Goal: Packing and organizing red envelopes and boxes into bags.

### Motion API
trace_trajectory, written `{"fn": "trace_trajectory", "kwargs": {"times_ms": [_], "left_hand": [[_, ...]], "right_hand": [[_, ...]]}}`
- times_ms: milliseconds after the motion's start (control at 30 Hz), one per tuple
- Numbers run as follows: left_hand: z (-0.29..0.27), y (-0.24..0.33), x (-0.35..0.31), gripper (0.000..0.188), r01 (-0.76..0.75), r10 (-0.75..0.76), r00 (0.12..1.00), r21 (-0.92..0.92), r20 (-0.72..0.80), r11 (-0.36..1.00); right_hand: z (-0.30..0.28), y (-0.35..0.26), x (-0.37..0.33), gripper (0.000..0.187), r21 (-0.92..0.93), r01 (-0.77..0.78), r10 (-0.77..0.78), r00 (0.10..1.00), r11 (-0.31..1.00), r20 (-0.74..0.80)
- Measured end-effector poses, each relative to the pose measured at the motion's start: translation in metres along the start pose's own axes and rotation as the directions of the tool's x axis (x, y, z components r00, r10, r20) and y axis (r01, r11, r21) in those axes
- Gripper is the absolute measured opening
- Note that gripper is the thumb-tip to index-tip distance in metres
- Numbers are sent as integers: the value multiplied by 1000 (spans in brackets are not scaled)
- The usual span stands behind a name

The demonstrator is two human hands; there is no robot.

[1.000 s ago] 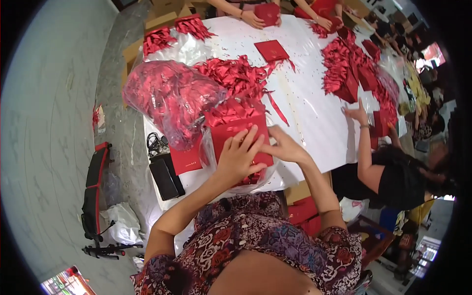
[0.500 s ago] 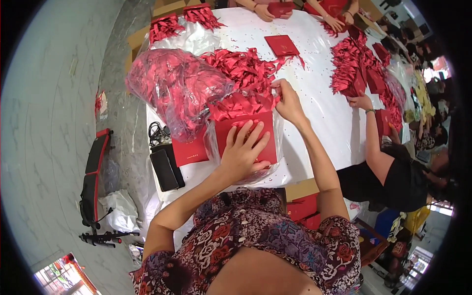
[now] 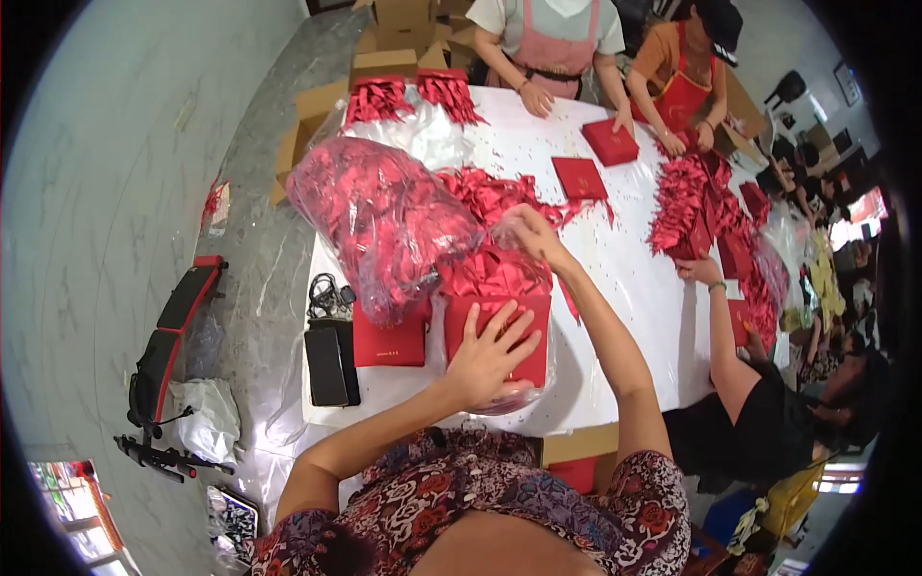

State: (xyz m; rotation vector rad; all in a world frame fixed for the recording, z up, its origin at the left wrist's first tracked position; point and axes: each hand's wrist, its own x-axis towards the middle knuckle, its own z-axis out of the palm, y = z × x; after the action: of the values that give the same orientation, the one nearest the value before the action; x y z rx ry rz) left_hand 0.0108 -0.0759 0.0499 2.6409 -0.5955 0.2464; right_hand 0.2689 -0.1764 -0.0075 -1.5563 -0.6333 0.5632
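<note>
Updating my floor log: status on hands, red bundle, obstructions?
Left hand spread on red ribboned bundle. Right hand near its ribbon end, grip unclear. Bulging plastic bag crowds its far left corner.

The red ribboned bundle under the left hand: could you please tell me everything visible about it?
The red ribboned bundle has a smooth, card-like rectangular face, with glossy, satin-looking ribbons heaped along its far edge. Clear plastic film shows around its near end. It lies on the white table, partly covered by the spread left hand touching it.
</note>
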Motion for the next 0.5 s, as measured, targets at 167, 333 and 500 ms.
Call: {"fn": "trace_trajectory", "kwargs": {"times_ms": [167,333,500], "left_hand": [[-13,-6,-6,79,41,-42,998,18,39,999],[-15,0,3,78,40,-39,998,-29,58,999],[-11,-1,1,78,45,-44,997,-13,58,999]], "right_hand": [[11,-62,6,30,-402,169,-61,962,900,267],[17,-38,30,33,-781,369,-100,923,503,371],[62,-63,46,18,-792,311,20,926,526,377]]}}
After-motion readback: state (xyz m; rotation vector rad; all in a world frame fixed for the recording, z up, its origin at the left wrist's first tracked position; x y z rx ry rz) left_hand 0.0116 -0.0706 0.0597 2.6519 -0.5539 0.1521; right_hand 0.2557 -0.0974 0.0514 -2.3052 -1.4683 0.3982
